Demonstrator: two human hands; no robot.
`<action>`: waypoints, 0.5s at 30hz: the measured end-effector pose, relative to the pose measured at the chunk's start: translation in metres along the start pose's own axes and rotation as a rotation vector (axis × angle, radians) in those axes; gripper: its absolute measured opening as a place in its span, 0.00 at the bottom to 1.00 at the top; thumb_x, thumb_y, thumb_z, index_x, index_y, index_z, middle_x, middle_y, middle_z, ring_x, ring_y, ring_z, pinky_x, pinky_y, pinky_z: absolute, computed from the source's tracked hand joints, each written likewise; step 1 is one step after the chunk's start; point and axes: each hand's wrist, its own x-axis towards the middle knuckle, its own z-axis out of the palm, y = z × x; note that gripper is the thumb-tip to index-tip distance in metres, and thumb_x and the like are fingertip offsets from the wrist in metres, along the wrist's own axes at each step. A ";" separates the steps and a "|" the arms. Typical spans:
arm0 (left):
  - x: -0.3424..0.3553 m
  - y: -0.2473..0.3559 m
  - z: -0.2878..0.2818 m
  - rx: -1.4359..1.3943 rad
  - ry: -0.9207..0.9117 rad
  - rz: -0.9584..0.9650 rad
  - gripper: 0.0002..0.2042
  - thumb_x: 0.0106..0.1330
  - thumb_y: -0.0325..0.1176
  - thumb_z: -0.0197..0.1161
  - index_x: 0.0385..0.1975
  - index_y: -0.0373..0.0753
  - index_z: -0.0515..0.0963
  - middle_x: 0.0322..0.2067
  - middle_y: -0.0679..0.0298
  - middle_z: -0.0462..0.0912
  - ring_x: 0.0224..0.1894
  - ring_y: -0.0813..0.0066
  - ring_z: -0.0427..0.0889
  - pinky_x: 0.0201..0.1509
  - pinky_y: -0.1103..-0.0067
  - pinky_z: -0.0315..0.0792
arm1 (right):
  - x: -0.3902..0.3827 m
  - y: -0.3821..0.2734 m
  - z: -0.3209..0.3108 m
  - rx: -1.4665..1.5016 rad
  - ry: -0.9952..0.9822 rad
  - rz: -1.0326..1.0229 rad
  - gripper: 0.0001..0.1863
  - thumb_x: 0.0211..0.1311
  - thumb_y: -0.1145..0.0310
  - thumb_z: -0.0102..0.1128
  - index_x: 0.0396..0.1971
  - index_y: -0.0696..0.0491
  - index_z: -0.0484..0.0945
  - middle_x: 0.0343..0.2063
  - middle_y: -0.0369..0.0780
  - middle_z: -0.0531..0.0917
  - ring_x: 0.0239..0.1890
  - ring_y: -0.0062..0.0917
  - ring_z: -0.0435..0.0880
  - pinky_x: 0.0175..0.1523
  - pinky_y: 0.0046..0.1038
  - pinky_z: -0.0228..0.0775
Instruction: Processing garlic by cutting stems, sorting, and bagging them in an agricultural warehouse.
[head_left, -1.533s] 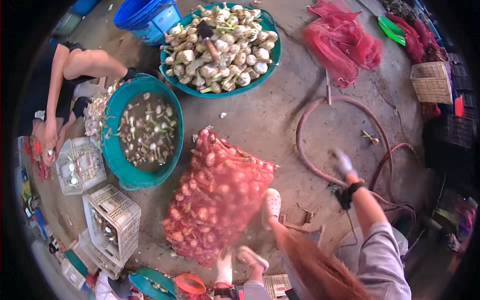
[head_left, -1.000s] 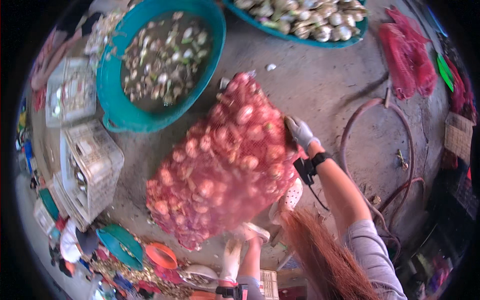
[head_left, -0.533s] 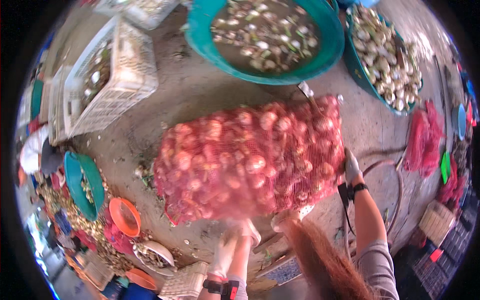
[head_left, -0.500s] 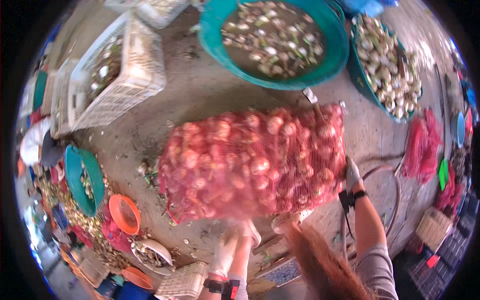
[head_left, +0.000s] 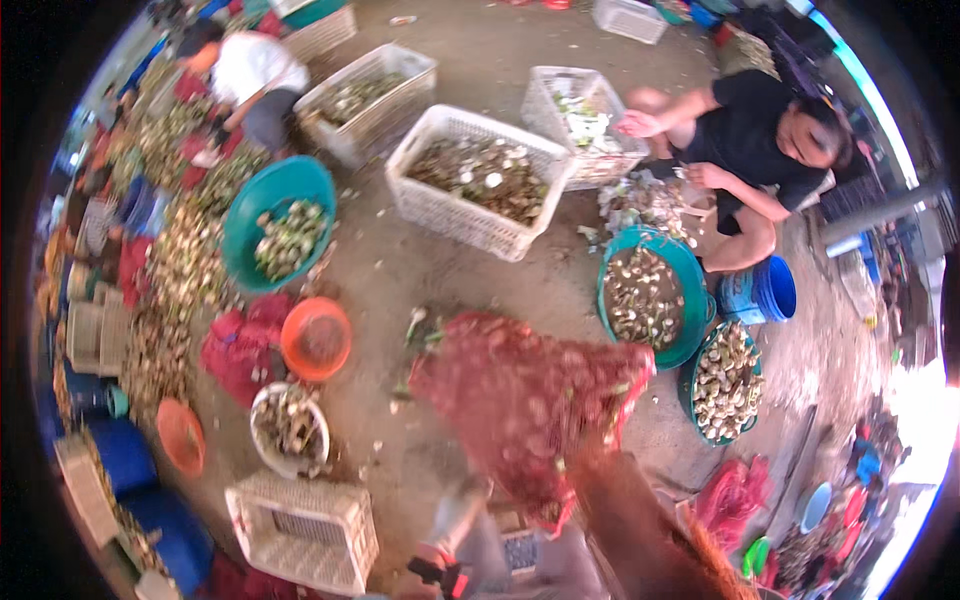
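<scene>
A red net sack (head_left: 530, 400) packed with pale bulbs that look like garlic is tilted in front of me, smeared by motion. My left hand (head_left: 460, 508), in a pale glove with a dark band at the wrist, is at the sack's lower left side. Its fingers are too blurred to show whether they grip the net. Long reddish-brown hair (head_left: 630, 520) hangs over the lower right of the sack, and my right hand does not show.
White crates (head_left: 400, 190) of bulbs stand ahead. Green tubs (head_left: 685, 350) with bulbs are right of the sack. Left are an orange basin (head_left: 317, 372), a white bowl (head_left: 258, 412) and a crate (head_left: 365, 560). Co-workers sit at far left (head_left: 265, 75) and right (head_left: 745, 130).
The view has swung up, bringing co-workers and more crates in. The sack has gone from lying lengthwise across to tilted. My right hand, earlier at the sack's right end, is out of sight.
</scene>
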 end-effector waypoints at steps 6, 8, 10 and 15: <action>-0.019 0.051 -0.048 -0.299 0.314 0.126 0.18 0.60 0.24 0.57 0.52 0.33 0.70 0.41 0.66 0.78 0.38 0.81 0.74 0.43 0.83 0.70 | 0.008 -0.028 0.175 -0.039 -0.297 0.015 0.05 0.65 0.64 0.51 0.31 0.46 0.72 0.15 0.30 0.69 0.18 0.18 0.69 0.21 0.24 0.63; -0.012 0.048 -0.036 -0.042 0.356 0.208 0.27 0.58 0.25 0.59 0.60 0.34 0.62 0.43 0.63 0.76 0.42 0.75 0.76 0.47 0.80 0.71 | 0.056 -0.009 0.230 -0.043 -0.173 0.249 0.05 0.65 0.64 0.50 0.30 0.46 0.71 0.13 0.32 0.66 0.17 0.20 0.68 0.21 0.25 0.61; -0.001 0.041 -0.017 0.057 0.424 0.220 0.30 0.57 0.26 0.61 0.62 0.35 0.59 0.46 0.60 0.74 0.45 0.71 0.75 0.49 0.77 0.70 | 0.103 0.020 0.280 -0.197 -0.823 0.006 0.07 0.64 0.64 0.51 0.26 0.46 0.69 0.12 0.33 0.64 0.16 0.22 0.66 0.20 0.26 0.58; 0.056 0.044 0.007 0.150 0.805 0.336 0.36 0.53 0.30 0.65 0.63 0.35 0.56 0.50 0.55 0.69 0.49 0.65 0.71 0.53 0.72 0.68 | 0.175 0.036 0.336 -0.039 -0.497 0.172 0.09 0.63 0.66 0.52 0.23 0.46 0.66 0.13 0.32 0.63 0.17 0.21 0.65 0.23 0.25 0.58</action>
